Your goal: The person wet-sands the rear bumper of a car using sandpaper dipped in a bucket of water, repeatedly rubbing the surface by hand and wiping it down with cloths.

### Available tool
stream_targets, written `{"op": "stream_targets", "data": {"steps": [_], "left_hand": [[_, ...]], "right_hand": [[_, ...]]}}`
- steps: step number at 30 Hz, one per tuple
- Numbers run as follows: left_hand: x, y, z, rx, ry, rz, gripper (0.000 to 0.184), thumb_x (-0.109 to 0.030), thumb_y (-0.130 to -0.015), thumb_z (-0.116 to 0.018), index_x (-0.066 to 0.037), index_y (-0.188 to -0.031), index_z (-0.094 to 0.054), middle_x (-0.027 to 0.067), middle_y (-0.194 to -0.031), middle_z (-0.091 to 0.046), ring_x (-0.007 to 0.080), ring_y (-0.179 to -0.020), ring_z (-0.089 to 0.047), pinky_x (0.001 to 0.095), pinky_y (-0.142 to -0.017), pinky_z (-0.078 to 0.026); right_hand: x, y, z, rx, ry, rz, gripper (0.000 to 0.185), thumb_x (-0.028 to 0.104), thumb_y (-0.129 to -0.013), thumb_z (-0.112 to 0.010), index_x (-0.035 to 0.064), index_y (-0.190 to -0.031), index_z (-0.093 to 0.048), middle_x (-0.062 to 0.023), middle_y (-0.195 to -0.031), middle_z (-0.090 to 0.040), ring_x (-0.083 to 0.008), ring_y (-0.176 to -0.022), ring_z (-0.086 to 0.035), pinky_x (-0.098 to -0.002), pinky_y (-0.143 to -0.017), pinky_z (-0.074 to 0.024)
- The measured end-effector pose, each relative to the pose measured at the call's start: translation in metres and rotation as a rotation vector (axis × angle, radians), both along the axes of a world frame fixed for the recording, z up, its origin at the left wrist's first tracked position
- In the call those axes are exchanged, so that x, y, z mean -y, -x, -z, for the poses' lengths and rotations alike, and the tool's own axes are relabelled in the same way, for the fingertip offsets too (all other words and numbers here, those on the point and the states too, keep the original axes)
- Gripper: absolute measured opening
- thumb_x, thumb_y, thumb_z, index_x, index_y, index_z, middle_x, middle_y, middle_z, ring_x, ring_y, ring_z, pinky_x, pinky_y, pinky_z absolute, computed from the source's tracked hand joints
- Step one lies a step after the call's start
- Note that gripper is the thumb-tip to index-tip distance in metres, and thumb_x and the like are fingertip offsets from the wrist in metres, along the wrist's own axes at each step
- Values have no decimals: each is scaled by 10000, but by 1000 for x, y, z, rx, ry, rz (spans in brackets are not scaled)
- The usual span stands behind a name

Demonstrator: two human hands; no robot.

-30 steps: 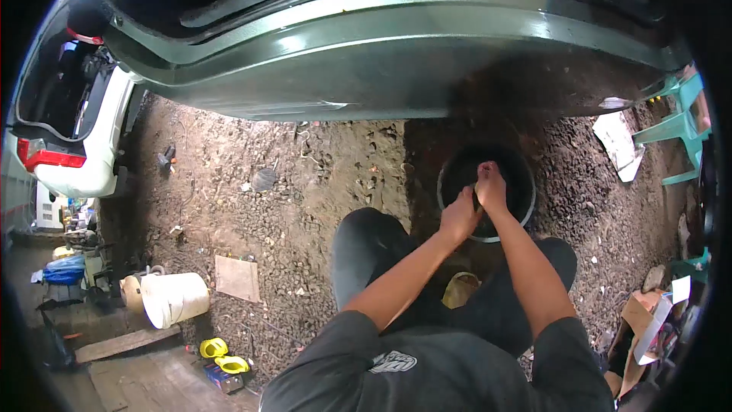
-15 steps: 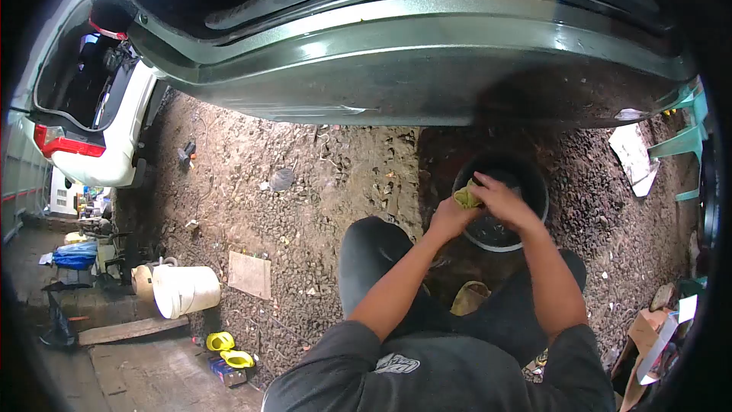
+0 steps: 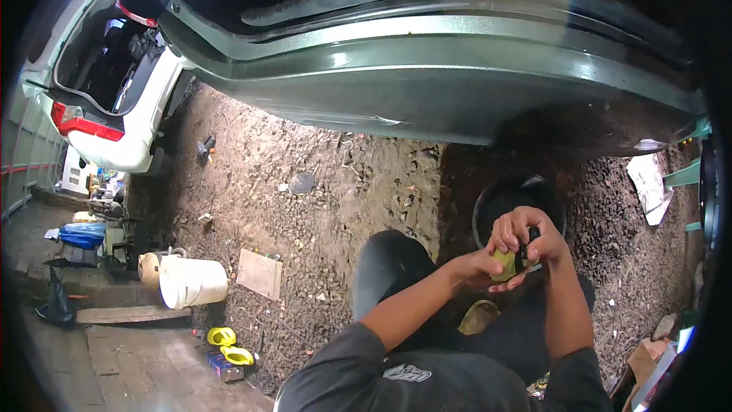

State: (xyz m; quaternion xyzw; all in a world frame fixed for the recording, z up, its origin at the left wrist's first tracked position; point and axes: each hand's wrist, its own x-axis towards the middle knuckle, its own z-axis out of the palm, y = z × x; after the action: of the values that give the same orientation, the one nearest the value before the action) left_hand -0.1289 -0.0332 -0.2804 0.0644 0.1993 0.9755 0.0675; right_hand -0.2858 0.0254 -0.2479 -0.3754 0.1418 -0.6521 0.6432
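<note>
The fingers (image 3: 505,230) of the right hand (image 3: 534,238) are bent and closed around a small black thing (image 3: 521,259), too blurred and covered to name. The left hand (image 3: 480,266) pinches a yellow-green cloth (image 3: 501,267), thumb on top and fingers underneath, so that cloth and black thing are pressed together between both hands. They are held off the ground, just in front of the person's knees, by the near edge of the dark tub (image 3: 477,218).

For good control, the left grip would best stay firm and the right fingers move in short, even presses, turning the pair a little at a time. Wet cloth could slip, so a full-hand hold seems safer than fingertips, and keeping it above the tub would catch drips.

Beyond, a green car's bumper (image 3: 427,96) stands close behind the tub. To the left on the gravel (image 3: 328,221) lies a flat board (image 3: 259,273), with a white bucket (image 3: 194,284) and yellow shoes (image 3: 221,336) farther off.
</note>
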Motion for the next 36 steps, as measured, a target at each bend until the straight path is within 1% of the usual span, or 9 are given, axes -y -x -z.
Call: {"op": "stream_targets", "data": {"steps": [2, 7, 9, 14, 18, 26, 30, 34, 36], "left_hand": [[5, 0, 19, 142, 125, 40, 537, -275, -764, -800, 9, -1154, -564, 68, -821, -619, 96, -587, -567, 177, -445, -395], [13, 8, 57, 420, 633, -46, 297, -134, -793, -688, -36, -1059, -597, -6, -680, -522, 42, -520, -454, 204, -425, -341], [13, 13, 67, 462, 819, -115, 302, -163, -830, -664, -40, -1100, -605, 21, -797, -594, 98, -646, -536, 251, -545, -423], [-10, 21, 132, 458, 1207, -565, 412, -255, -890, -633, -44, -1238, -568, 145, -1083, -689, 320, -1010, -660, 423, -868, -500], [-8, 23, 129, 766, 1531, -463, 458, -349, -916, -586, -48, -1259, -545, 205, -1137, -677, 401, -1094, -630, 486, -903, -497], [8, 24, 80, 1093, 1597, -246, 490, -366, -902, -605, -94, -1293, -490, 247, -1226, -614, 440, -1115, -605, 533, -892, -504], [9, 15, 94, 911, 1558, -809, 604, -276, -800, -745, -74, -1291, -459, 213, -1292, -494, 425, -1137, -577, 498, -912, -502], [47, -10, 75, 804, 1674, -776, 742, -339, -766, -796, -13, -1346, -469, 170, -1257, -482, 346, -1191, -501, 432, -998, -440], [63, -28, 73, 738, 1765, -693, 744, -332, -794, -769, -18, -1390, -454, 157, -1268, -500, 324, -1176, -510, 417, -1009, -430]], "right_hand": [[-5, -3, -4, -186, -235, 157, 382, 64, -763, -771, 105, -714, -394, -39, -705, -515, -216, -746, -603, -401, -708, -548], [13, -10, 39, -607, -576, 407, 297, 78, -807, -703, 93, -740, -414, -39, -711, -534, -130, -662, -549, -300, -622, -470], [18, -13, 61, -815, -613, 534, 279, 150, -817, -707, 70, -753, -447, -43, -710, -551, -130, -660, -548, -324, -620, -461], [27, -21, 107, -1132, -671, 756, 253, 205, -842, -663, 20, -818, -493, -147, -739, -573, -271, -670, -562, -396, -650, -453], [37, -32, 124, -1285, -705, 986, 208, 179, -868, -620, 8, -848, -504, -210, -769, -564, -377, -715, -558, -448, -686, -449], [55, -30, 129, -1131, -931, 1041, 199, 197, -898, -630, 27, -892, -527, -161, -804, -598, -366, -802, -616, -449, -743, -478], [68, -16, 141, -824, -819, 954, 186, 202, -918, -622, 49, -1012, -574, -110, -950, -624, -260, -951, -624, -414, -776, -496], [51, 4, 64, -443, -928, 405, 406, 166, -924, -587, 87, -1320, -541, -88, -1169, -613, -207, -1048, -603, -357, -804, -538], [43, 4, 27, -574, -852, 273, 378, 151, -920, -596, 82, -1290, -570, -75, -1169, -610, -188, -1006, -618, -334, -800, -547]]}}
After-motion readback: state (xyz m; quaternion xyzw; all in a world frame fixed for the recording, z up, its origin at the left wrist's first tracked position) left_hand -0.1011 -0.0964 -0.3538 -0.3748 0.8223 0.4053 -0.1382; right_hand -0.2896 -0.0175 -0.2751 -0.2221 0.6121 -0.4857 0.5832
